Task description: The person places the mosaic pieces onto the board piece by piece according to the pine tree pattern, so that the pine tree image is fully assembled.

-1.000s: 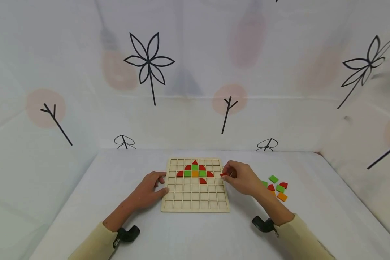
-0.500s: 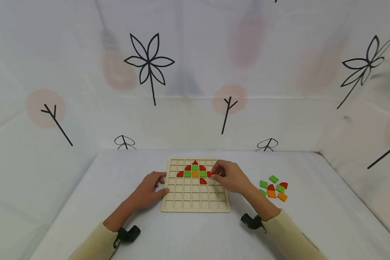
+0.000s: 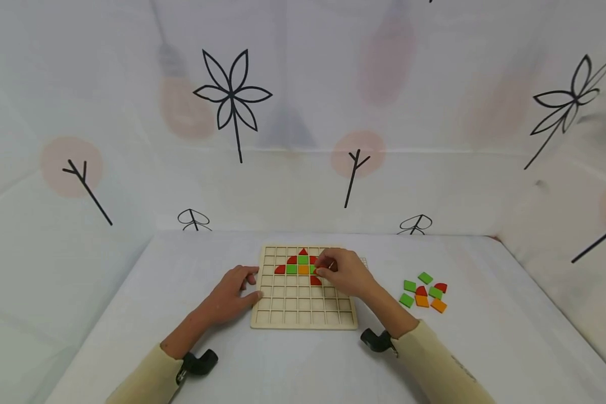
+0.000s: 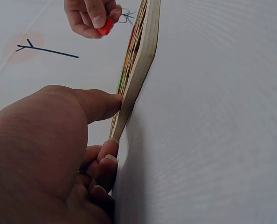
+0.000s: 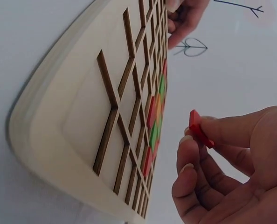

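A pale wooden grid board (image 3: 283, 314) lies flat on the table. In its upper middle sit tiles: a red triangle (image 3: 303, 252), red rounded ones such as this quarter-circle tile (image 3: 280, 270), green squares and an orange square (image 3: 303, 270). My left hand (image 3: 230, 295) rests at the board's left edge, thumb touching the rim and fingertips beside it. Between thumb and fingers, my right hand (image 3: 344, 274) pinches a red tile (image 5: 200, 130), held just above the board right of the middle. Its full outline cannot be made out, and the hand hides tiles below it.
Right of the board lie loose tiles: several green squares (image 3: 409, 286), two orange squares (image 3: 438, 305) and two red rounded tiles (image 3: 441, 287). A white cloth with printed plants (image 3: 231, 95) hangs behind the table (image 3: 192, 252).
My right hand has moved left with the red tile, from beyond the board's right edge to above the placed tiles. The left hand has stayed still.
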Tool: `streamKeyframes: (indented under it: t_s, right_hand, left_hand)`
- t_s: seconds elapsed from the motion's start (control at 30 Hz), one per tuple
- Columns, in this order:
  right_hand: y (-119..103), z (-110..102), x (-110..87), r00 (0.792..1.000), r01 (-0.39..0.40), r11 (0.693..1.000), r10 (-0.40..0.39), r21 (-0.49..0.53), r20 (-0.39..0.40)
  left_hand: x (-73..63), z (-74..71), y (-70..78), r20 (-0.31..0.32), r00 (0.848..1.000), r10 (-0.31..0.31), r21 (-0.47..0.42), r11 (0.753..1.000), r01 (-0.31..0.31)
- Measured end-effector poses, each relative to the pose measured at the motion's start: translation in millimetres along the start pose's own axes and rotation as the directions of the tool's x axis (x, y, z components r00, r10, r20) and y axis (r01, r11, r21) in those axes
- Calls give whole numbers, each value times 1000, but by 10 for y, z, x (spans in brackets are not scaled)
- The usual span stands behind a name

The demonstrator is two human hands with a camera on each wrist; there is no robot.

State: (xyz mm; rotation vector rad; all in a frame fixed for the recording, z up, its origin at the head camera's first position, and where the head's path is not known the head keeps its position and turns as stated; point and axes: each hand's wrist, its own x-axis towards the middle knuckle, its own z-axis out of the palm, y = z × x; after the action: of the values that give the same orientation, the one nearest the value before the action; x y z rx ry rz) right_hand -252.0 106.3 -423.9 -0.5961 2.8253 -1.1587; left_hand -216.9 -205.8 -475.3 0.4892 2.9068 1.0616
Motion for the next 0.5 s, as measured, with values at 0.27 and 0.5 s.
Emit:
streamKeyframes:
  t_s: [0.27,0.5]
  right_hand:
    - [-70,119,62,1000,27,999,-28,-21,-7]
    - [-127,206,108,998,55,998,-55,2,26]
  left_hand:
    - [-6,-10,-8,1,1000,7,-8,1000,-7]
    - [-11,-17,3,2,1000,4,-10,1000,-4]
